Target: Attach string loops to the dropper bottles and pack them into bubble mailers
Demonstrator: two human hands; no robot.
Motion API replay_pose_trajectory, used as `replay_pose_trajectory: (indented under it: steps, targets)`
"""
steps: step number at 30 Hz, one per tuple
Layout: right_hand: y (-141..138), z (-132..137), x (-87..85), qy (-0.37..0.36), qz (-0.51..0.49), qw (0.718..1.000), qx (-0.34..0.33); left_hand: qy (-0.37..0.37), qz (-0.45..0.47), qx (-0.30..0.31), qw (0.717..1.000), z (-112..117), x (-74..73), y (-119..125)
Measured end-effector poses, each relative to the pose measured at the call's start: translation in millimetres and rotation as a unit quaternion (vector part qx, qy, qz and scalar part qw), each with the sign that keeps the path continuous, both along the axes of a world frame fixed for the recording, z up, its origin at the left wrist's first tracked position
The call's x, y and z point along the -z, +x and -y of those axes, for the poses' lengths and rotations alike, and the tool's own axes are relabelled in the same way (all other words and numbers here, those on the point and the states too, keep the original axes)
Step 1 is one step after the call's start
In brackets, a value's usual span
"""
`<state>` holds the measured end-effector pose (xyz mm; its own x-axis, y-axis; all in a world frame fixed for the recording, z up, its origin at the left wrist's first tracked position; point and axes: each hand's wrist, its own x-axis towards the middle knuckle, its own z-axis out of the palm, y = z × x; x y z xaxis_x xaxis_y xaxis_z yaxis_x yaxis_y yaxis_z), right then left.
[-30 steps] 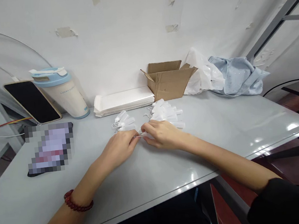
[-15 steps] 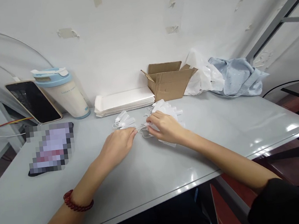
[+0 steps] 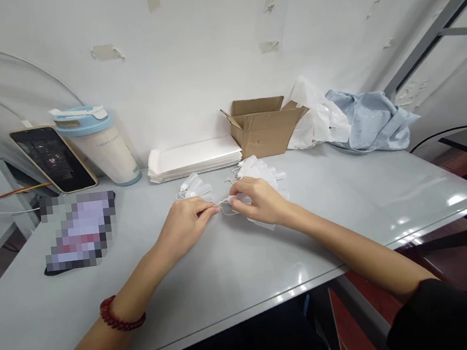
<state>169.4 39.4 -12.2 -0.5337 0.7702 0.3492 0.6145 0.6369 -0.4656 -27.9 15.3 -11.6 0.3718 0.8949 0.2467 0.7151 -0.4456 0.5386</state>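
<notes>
My left hand [image 3: 187,223] is closed in a pinch on the end of a thin white cord [image 3: 223,201]. The cord runs across a short gap to my right hand [image 3: 262,201], whose thumb and fingers close around a small white piece at its other end, mostly hidden by the fingertips. Behind and beneath the right hand lies a pile of small translucent plastic tubes [image 3: 253,166] with white cord loops. A few more such tubes with loops [image 3: 195,186] rest just beyond my left fingers.
At the back stand a stack of white sheets or envelopes [image 3: 195,155], an open cardboard box [image 3: 268,131], a white plastic bag [image 3: 315,115] and a light-blue cloth [image 3: 373,120]. On the left are a tumbler [image 3: 106,150], a leaning phone [image 3: 54,159] and a blurred flat item [image 3: 82,231].
My left hand has shifted slightly right, its fingertips nearer my right hand along the cord. The right hand has barely moved. The leaning phone's screen has lit up.
</notes>
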Motion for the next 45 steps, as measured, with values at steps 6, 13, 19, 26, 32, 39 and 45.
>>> replay_pose_trajectory:
  steps: [6, 13, 19, 26, 32, 39, 45]
  targets:
    - [-0.9, 2.2, -2.4, -0.06, -0.06, 0.996, 0.01, -0.023, -0.005, 0.026, 0.999, 2.3, -1.8, 3.8]
    - [-0.9, 1.1, -5.3, -0.107, -0.111, 0.988, 0.017, -0.021, 0.012, 0.035, 0.999, 3.0, -0.8, 4.5]
    - [-2.0, 4.1, -7.4, -0.135, -0.117, 0.984, 0.004, 0.003, 0.012, 0.041, 0.999, 3.9, -3.1, 6.2]
    - [-1.1, 4.6, -7.9, -0.149, -0.12, 0.981, -0.006, 0.012, 0.002, 0.041, 0.999, 3.0, -2.7, 6.1]
    - [-1.8, 5.6, -7.1, -0.148, -0.117, 0.982, -0.01, 0.009, 0.0, 0.042, 0.999, 3.4, -3.0, 5.9]
    - [-2.4, 6.5, -7.8, -0.146, -0.118, 0.982, -0.012, -0.005, 0.001, 0.045, 0.999, 3.4, -3.1, 6.1]
    - [-2.7, 6.9, -8.1, -0.142, -0.121, 0.982, -0.007, -0.005, -0.002, 0.045, 0.999, 2.3, -1.4, 5.5]
